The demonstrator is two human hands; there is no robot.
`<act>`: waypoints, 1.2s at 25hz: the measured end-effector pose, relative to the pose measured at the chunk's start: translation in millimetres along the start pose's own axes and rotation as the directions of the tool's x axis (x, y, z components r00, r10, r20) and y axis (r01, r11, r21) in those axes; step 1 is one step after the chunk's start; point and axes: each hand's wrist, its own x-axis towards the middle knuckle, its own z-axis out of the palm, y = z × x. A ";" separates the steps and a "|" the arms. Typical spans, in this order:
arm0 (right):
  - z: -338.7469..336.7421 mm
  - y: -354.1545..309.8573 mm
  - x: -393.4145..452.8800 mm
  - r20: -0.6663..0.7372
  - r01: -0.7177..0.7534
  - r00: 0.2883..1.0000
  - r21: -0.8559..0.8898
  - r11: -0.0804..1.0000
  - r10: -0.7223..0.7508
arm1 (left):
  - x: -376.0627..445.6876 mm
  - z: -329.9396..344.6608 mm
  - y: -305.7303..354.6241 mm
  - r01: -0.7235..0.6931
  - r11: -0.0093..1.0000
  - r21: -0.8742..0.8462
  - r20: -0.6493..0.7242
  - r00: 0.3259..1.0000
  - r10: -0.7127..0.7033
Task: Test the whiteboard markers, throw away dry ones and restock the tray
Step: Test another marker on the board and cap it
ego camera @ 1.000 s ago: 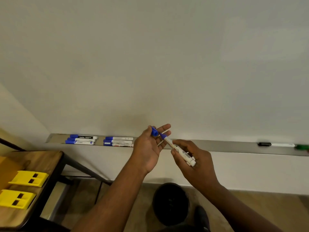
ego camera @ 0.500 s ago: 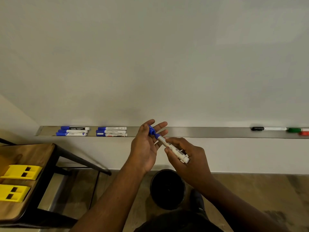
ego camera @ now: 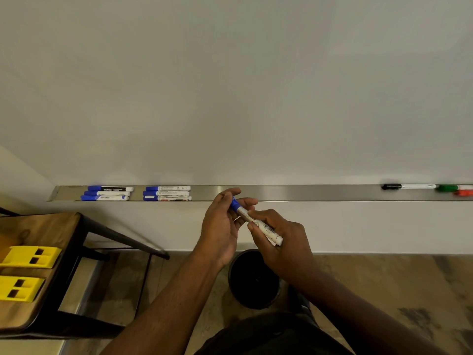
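Both hands meet in front of the whiteboard tray [ego camera: 307, 192]; the right hand [ego camera: 281, 242] grasps the white barrel of a blue marker [ego camera: 258, 222], and the left hand [ego camera: 222, 226] pinches its blue cap [ego camera: 235, 203] between thumb and fingertips; whether the cap is fully seated I cannot tell. The marker's long axis runs diagonally, cap end far and left, tail end near and right. A black bin [ego camera: 253, 278] stands on the floor directly beneath the hands, so a dry marker would only need to drop straight down; the tray's front edge lies just beyond the left hand. The tray stretch behind the hands is bare steel; two groups of blue markers [ego camera: 135, 192] lie to the left, and black, green and red markers [ego camera: 430, 188] far right. Two yellow boxes [ego camera: 25, 272] sit on the wooden surface [ego camera: 46, 226] at near left.
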 end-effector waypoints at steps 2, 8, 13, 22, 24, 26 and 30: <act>0.1 3.6 -3.6 0.006 -0.013 1.000 0.024 1.000 0.013 | -0.5 0.5 -5.0 0.017 0.999 -0.030 -0.001 1.000 -0.017; -4.7 11.1 -10.2 0.030 -0.117 0.993 0.119 0.986 0.114 | 0.1 5.7 -16.7 0.079 0.997 -0.013 0.015 0.997 -0.079; -10.1 39.3 -13.0 0.184 -0.366 0.924 0.172 0.915 0.335 | 1.0 -13.0 -41.2 0.311 0.907 0.283 -0.080 0.950 -0.301; 18.8 137.1 -78.5 0.454 -0.574 0.556 -0.395 0.717 0.696 | 61.8 -53.1 -71.0 -0.260 -0.218 0.941 0.283 0.956 0.082; 25.3 151.3 -84.2 0.510 -0.545 0.518 -0.422 0.724 0.687 | 82.3 -55.7 -65.2 -0.269 -0.388 0.882 0.319 0.945 0.070; 30.0 161.0 -83.5 0.530 -0.543 0.506 -0.417 0.728 0.681 | 97.4 -58.3 -64.8 -0.260 -0.418 0.870 0.284 0.959 -0.005; 29.4 176.5 -78.3 0.509 -0.563 0.462 -0.463 0.684 0.726 | 108.1 -63.8 -71.5 -0.252 -0.418 0.873 0.254 0.966 -0.053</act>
